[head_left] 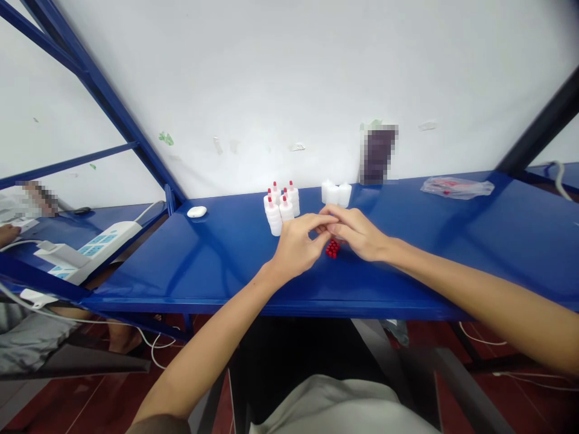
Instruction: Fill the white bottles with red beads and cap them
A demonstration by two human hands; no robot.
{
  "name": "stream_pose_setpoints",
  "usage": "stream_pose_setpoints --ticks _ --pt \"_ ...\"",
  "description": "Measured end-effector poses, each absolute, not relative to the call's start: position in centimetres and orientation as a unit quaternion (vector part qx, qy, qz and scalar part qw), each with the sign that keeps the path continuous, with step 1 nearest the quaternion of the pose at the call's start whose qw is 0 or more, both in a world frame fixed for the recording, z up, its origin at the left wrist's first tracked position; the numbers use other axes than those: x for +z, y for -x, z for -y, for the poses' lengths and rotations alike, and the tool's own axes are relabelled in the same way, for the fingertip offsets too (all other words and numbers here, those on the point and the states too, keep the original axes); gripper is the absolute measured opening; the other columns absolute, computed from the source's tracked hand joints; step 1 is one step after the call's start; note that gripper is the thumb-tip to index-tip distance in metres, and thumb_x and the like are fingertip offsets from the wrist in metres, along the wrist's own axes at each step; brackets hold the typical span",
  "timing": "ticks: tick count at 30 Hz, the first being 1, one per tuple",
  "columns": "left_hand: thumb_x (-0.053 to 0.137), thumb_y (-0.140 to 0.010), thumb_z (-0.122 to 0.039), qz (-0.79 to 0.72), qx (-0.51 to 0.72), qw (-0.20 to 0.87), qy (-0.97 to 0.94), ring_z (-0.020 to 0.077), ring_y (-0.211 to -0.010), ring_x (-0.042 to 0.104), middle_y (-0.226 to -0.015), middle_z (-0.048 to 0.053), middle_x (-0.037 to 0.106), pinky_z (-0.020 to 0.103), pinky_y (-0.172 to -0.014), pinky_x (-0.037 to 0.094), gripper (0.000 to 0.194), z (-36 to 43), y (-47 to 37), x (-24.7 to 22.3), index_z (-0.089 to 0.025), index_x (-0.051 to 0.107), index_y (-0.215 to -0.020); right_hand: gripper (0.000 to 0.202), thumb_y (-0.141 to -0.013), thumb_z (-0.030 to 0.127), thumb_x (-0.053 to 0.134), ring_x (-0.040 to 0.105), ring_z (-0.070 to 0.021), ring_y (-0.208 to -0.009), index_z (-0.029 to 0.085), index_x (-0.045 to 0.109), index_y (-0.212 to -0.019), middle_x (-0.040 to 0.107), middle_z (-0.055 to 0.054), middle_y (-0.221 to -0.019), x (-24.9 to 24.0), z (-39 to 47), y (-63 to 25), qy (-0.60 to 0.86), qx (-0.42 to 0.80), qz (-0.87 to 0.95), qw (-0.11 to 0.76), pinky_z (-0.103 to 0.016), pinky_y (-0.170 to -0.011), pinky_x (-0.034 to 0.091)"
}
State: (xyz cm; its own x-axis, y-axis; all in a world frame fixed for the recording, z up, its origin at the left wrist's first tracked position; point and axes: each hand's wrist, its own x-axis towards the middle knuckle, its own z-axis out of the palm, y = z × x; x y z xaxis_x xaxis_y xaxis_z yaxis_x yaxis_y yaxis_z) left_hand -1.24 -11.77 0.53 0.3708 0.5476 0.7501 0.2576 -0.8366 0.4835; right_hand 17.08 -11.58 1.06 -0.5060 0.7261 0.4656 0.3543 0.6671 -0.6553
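Observation:
Over the blue table (217,259), my left hand (296,244) and my right hand (355,232) meet at the fingertips. Both are pinched closed; what lies between the fingers is hidden. Just below them rests a small pile of red caps (333,248). Behind my left hand stand several white squeeze bottles (273,218) with red-tipped nozzles, grouped upright. White bottles without red tips (332,194) stand beyond my right hand, near the wall.
A white earbud case (196,212) lies at the left rear. Toward the right rear is a clear plastic bag (458,187) with something red inside. White power strips (94,247) and cables hang by the blue frame at left, where another person's hand (9,234) shows.

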Motion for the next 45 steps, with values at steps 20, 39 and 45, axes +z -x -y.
stream_pose_setpoints --ticks 20,39,45 --pt "0.072 -0.084 -0.018 -0.376 0.326 0.123 -0.858 0.0179 -0.068 0.071 -0.077 0.005 0.076 0.031 -0.074 0.057 0.022 8.2 5.6 2.3 -0.015 0.076 -0.106 0.035 -0.077 0.054 0.068 0.047 -0.0134 -0.054 0.020 0.060 -0.078 0.054 0.004 -0.056 0.3 10.1 -17.4 0.458 0.138 0.769 0.423 -0.030 -0.061 0.036" --pt "0.076 -0.084 -0.028 -0.293 0.465 0.219 -0.806 0.0171 -0.082 0.071 -0.089 0.007 0.077 0.028 -0.076 0.057 0.012 10.8 9.1 0.4 -0.017 0.077 -0.088 0.041 -0.091 0.041 0.057 0.064 -0.0256 -0.092 0.024 0.062 -0.129 0.070 -0.008 -0.108 1.7 4.9 -16.5 0.482 0.005 0.862 0.159 -0.032 -0.067 0.040" --pt "0.078 -0.081 -0.026 -0.255 0.474 0.190 -0.821 0.0136 -0.069 0.067 -0.080 0.006 0.074 0.026 -0.068 0.055 0.012 10.4 10.1 0.1 -0.015 0.074 -0.084 0.039 -0.090 0.040 0.056 0.065 -0.0303 -0.102 0.022 0.065 -0.125 0.069 -0.011 -0.118 0.8 3.4 -14.8 0.484 0.014 0.862 0.149 -0.037 -0.073 0.045"
